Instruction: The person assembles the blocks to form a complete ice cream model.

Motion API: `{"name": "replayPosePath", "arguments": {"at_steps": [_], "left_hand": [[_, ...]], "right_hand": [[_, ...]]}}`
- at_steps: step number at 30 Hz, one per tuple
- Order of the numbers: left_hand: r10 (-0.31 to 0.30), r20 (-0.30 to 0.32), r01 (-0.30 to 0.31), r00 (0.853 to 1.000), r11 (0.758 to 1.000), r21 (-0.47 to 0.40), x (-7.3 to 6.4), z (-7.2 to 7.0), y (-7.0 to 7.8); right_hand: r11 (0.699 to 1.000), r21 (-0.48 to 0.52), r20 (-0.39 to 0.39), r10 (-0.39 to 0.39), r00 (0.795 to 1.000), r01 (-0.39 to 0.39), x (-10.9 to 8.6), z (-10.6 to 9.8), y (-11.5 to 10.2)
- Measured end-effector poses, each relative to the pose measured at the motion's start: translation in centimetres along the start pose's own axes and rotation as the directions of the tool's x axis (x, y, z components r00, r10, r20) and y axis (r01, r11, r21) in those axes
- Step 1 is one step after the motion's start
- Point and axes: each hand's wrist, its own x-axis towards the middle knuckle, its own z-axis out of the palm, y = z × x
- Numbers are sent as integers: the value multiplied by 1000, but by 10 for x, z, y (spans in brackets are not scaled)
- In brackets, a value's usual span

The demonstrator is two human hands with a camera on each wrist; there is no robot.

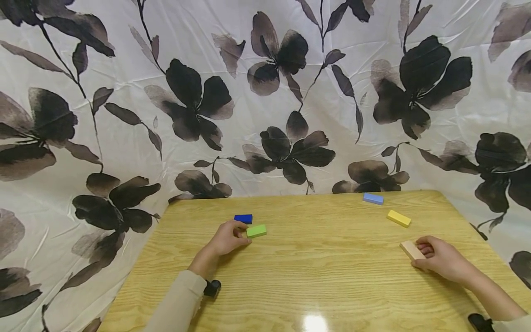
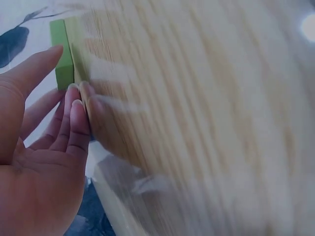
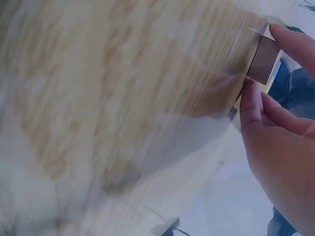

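Observation:
In the head view my left hand (image 1: 227,238) pinches the near end of a light green block (image 1: 256,231) between thumb and fingers. The left wrist view shows the thumb on one face of this green block (image 2: 61,54), the other fingers lying along the table. A dark blue block (image 1: 243,218) lies just behind that hand. Over on the right, my right hand (image 1: 445,259) pinches a plain wooden block (image 1: 410,250) by its edges, tilted slightly across the table. In the right wrist view, finger and thumb sit at opposite ends of the wooden block (image 3: 265,60), its face in shadow.
A yellow block (image 1: 399,218) lies beyond the right hand, and a light blue block (image 1: 373,198) is near the far table edge. The wood-grain table (image 1: 315,272) ends at a floral curtain (image 1: 265,106) behind it.

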Motion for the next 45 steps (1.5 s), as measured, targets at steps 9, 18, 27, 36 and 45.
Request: {"name": "replayPosePath", "arguments": {"at_steps": [9,18,27,36,45], "left_hand": [[-14,-10,14,1000,1000,-1,1,1,2],[-32,4,32,999,999,2,6,4,2],[-40,-1,40,999,999,-25,10,5,1],[-36,-7,36,999,999,-9,7,5,0],[-32,-9,32,999,999,-42,3,-1,-4]], "right_hand": [[1000,6,11,8,1000,-9,-4,-2,0],[1000,-8,-1,-23,1000,23,-6,-3,2],[1000,-9,4,-26,1000,26,-7,-3,3],[1000,-16,2,-13,1000,13,-8,-3,3],[1000,-30,-13,-3,1000,3,-9,-2,2]]}}
